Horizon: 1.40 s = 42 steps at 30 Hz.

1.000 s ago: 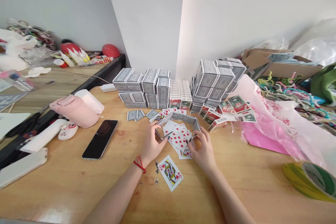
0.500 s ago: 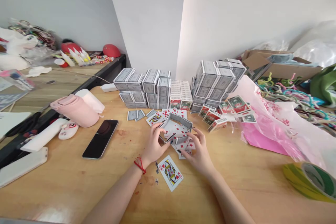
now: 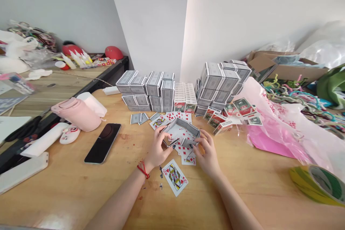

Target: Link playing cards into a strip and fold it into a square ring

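My left hand (image 3: pixel 158 148) and my right hand (image 3: pixel 207 152) are both closed around a loose bunch of playing cards (image 3: pixel 181 133), pressing it together from each side just above the wooden table (image 3: pixel 81 187). Some cards stand on edge between my fingers, grey backs outward. A few red-pip cards (image 3: pixel 188 157) lie flat beneath. A queen of hearts (image 3: pixel 175 177) lies face up alone between my wrists. More loose cards (image 3: pixel 159 119) lie just beyond my hands.
Stacks of grey card boxes (image 3: pixel 151 88) and a taller stack (image 3: pixel 223 81) stand against the wall. A phone (image 3: pixel 102 142) and pink bottle (image 3: pixel 77 114) lie left. A pink plastic bag (image 3: pixel 272 129) with card packs (image 3: pixel 229 115) and a tape roll (image 3: pixel 320 185) sit right.
The spread of cards has been drawn in from a wide fan into a tighter bunch between my hands. Both hands have moved closer together and slightly toward me.
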{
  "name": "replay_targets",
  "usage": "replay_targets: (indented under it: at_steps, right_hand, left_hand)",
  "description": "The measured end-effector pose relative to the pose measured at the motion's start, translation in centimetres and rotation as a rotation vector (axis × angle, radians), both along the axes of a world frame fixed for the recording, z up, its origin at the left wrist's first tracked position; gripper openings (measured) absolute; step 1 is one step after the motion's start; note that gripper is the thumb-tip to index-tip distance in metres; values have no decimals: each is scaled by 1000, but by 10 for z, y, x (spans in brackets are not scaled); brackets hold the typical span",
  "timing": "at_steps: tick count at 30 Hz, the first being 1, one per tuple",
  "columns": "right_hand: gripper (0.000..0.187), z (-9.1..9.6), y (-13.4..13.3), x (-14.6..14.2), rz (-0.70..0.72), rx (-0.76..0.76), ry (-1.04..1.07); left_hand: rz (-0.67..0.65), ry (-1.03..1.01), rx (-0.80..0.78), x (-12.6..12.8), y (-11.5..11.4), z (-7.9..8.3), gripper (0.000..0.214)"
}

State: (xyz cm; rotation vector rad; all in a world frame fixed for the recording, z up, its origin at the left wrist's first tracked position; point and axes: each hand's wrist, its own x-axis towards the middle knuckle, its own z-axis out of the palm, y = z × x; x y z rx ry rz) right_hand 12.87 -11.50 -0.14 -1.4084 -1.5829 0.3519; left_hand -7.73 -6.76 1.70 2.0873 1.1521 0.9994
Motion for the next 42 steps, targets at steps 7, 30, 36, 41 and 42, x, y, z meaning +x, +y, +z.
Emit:
replay_targets:
  at_steps: [7,30,36,41,42]
  right_hand:
    - [20,-4,1,1,-59,17,70]
    - [14,-5,-1,-6,-119,39,-159]
    - [12,-4,-1,-7,-118,36,-187]
    - [15,-5,0,-6,-118,49,-193]
    - [16,-5,0,-6,-120,52,-195]
  left_hand:
    - [-6,1,25,2,-5,4,27]
    - [50,55,266,10,-3,2,11]
    - [107,59,293,12,-3,4,14]
    - [81,150,298,14,-6,6,13]
    - [81,179,310,13,-7,7,12]
